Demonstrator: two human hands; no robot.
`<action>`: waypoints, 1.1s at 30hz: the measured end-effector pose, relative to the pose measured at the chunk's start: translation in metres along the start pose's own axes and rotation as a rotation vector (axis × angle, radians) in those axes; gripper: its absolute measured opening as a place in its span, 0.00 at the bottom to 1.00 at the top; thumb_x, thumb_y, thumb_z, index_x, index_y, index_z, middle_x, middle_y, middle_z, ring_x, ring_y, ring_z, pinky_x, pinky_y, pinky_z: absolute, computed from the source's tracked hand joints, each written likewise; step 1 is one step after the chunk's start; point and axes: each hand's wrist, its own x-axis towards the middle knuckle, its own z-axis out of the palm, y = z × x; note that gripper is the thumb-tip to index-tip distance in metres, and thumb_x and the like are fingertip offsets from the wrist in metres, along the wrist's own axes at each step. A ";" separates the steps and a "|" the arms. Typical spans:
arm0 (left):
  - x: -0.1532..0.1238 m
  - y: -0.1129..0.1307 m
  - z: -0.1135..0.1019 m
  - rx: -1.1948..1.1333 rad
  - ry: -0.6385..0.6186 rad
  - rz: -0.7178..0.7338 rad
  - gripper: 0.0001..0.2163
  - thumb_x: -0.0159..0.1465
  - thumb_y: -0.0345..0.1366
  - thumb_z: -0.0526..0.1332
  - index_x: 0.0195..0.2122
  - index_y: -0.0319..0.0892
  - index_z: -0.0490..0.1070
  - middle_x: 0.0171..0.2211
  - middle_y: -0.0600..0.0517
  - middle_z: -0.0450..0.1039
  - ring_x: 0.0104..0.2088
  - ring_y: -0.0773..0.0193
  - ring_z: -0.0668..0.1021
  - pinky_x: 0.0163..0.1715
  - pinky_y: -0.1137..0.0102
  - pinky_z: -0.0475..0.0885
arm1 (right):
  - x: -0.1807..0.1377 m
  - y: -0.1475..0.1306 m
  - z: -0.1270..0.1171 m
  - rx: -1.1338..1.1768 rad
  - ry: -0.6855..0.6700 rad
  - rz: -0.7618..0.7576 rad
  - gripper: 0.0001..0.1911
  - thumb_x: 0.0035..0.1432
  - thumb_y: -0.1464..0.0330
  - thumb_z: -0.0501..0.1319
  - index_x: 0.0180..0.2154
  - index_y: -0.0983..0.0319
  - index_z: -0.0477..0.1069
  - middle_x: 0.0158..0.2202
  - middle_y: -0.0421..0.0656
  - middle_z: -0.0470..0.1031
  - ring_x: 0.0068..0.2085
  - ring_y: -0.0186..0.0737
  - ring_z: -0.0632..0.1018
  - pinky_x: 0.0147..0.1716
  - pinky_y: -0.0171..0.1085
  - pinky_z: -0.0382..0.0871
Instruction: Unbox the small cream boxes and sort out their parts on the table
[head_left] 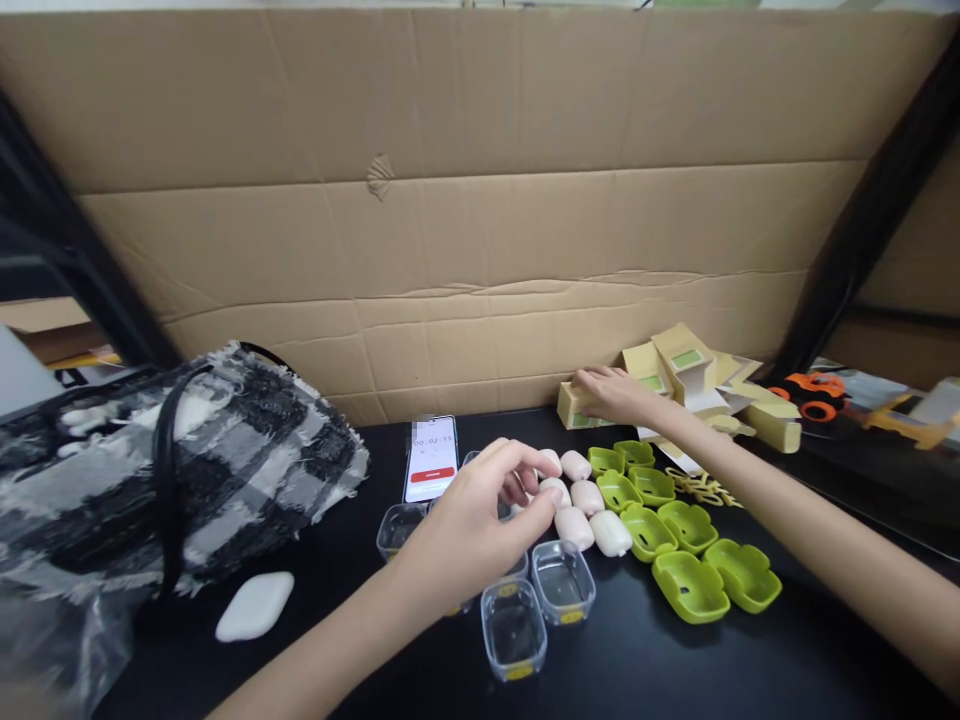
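Note:
My left hand (pixel 480 520) hovers over a cluster of small pale pink cases (pixel 585 500) on the black table, its fingers curled in a pinch right at one of them; what it grips is hidden. My right hand (pixel 611 393) reaches to the back and rests with curled fingers on a small folded cardboard box (pixel 574 408) at the edge of a pile of such boxes (pixel 705 380). Several green plastic trays (pixel 675 530) lie in two rows to the right of the pink cases. Clear plastic tubs (pixel 540 600) stand in front of my left hand.
A phone (pixel 431 458) showing a timer lies near the cardboard wall (pixel 480 200). A black-and-white woven bag (pixel 172 470) fills the left side, with a white oval case (pixel 255 606) in front of it. An orange toy vehicle (pixel 814 393) sits at the far right.

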 end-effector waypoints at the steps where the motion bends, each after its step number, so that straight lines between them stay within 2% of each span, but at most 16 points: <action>1: 0.001 -0.002 -0.001 0.012 0.004 0.014 0.05 0.63 0.33 0.56 0.39 0.41 0.69 0.33 0.53 0.68 0.34 0.65 0.73 0.37 0.69 0.69 | 0.000 -0.001 0.000 0.010 0.012 -0.001 0.16 0.63 0.64 0.58 0.51 0.63 0.66 0.50 0.47 0.70 0.46 0.43 0.75 0.43 0.47 0.72; 5: 0.008 -0.017 -0.004 0.134 0.022 0.107 0.05 0.64 0.32 0.56 0.40 0.42 0.69 0.37 0.52 0.68 0.39 0.63 0.73 0.42 0.65 0.70 | -0.005 -0.011 -0.009 0.059 0.097 -0.013 0.16 0.63 0.64 0.58 0.51 0.63 0.66 0.51 0.47 0.70 0.46 0.43 0.75 0.44 0.48 0.71; 8: 0.010 -0.027 -0.005 0.236 0.084 0.188 0.06 0.65 0.32 0.56 0.43 0.44 0.66 0.42 0.50 0.66 0.45 0.60 0.72 0.48 0.60 0.69 | -0.019 -0.026 -0.026 0.124 0.189 -0.053 0.21 0.61 0.66 0.60 0.54 0.65 0.63 0.51 0.50 0.70 0.49 0.48 0.73 0.47 0.51 0.69; 10: 0.010 -0.030 -0.004 0.312 0.157 0.241 0.11 0.64 0.36 0.58 0.48 0.44 0.63 0.48 0.46 0.63 0.52 0.56 0.69 0.52 0.56 0.67 | -0.033 -0.040 -0.040 0.184 0.253 -0.090 0.27 0.59 0.67 0.61 0.57 0.67 0.58 0.51 0.54 0.69 0.51 0.51 0.71 0.49 0.50 0.68; 12: 0.008 -0.030 -0.001 0.421 0.210 0.304 0.20 0.63 0.41 0.61 0.54 0.43 0.59 0.53 0.42 0.58 0.57 0.52 0.64 0.55 0.53 0.64 | -0.049 -0.056 -0.052 0.248 0.308 -0.119 0.29 0.59 0.65 0.60 0.59 0.66 0.55 0.53 0.54 0.67 0.53 0.50 0.70 0.50 0.47 0.68; 15: 0.004 -0.027 0.003 0.590 0.171 0.417 0.30 0.62 0.46 0.61 0.59 0.39 0.52 0.58 0.37 0.57 0.60 0.48 0.62 0.56 0.52 0.64 | -0.072 -0.080 -0.061 0.395 0.350 -0.159 0.27 0.59 0.66 0.60 0.58 0.62 0.55 0.52 0.51 0.67 0.52 0.45 0.70 0.48 0.42 0.70; 18: 0.001 -0.023 0.006 0.687 0.102 0.514 0.31 0.63 0.47 0.58 0.60 0.34 0.49 0.56 0.35 0.63 0.57 0.48 0.66 0.54 0.53 0.68 | -0.091 -0.097 -0.062 0.616 0.407 -0.168 0.24 0.57 0.69 0.60 0.55 0.60 0.57 0.49 0.49 0.67 0.51 0.44 0.71 0.47 0.41 0.71; 20: 0.001 -0.022 0.006 0.722 0.059 0.564 0.30 0.65 0.44 0.57 0.61 0.32 0.48 0.54 0.36 0.67 0.54 0.49 0.70 0.51 0.55 0.71 | -0.100 -0.103 -0.061 0.683 0.462 -0.158 0.24 0.57 0.71 0.60 0.54 0.59 0.58 0.48 0.49 0.67 0.51 0.44 0.71 0.47 0.41 0.70; 23: 0.001 -0.020 0.005 0.728 -0.009 0.583 0.28 0.65 0.36 0.57 0.62 0.29 0.48 0.53 0.36 0.68 0.51 0.51 0.72 0.47 0.58 0.74 | -0.107 -0.105 -0.062 0.680 0.448 -0.188 0.27 0.56 0.72 0.59 0.57 0.61 0.56 0.51 0.50 0.66 0.53 0.44 0.69 0.50 0.41 0.69; 26: 0.001 -0.020 0.005 0.747 -0.020 0.598 0.27 0.63 0.30 0.57 0.62 0.28 0.49 0.52 0.37 0.68 0.50 0.50 0.72 0.47 0.59 0.73 | -0.108 -0.101 -0.062 0.631 0.406 -0.233 0.27 0.58 0.72 0.59 0.58 0.62 0.56 0.52 0.52 0.66 0.54 0.44 0.69 0.50 0.42 0.69; 33: 0.001 -0.021 0.008 0.869 -0.030 0.642 0.27 0.64 0.29 0.55 0.62 0.26 0.49 0.55 0.37 0.66 0.51 0.48 0.69 0.50 0.58 0.70 | -0.105 -0.096 -0.053 0.427 0.547 -0.262 0.21 0.58 0.69 0.61 0.54 0.64 0.62 0.46 0.50 0.75 0.48 0.46 0.75 0.48 0.46 0.69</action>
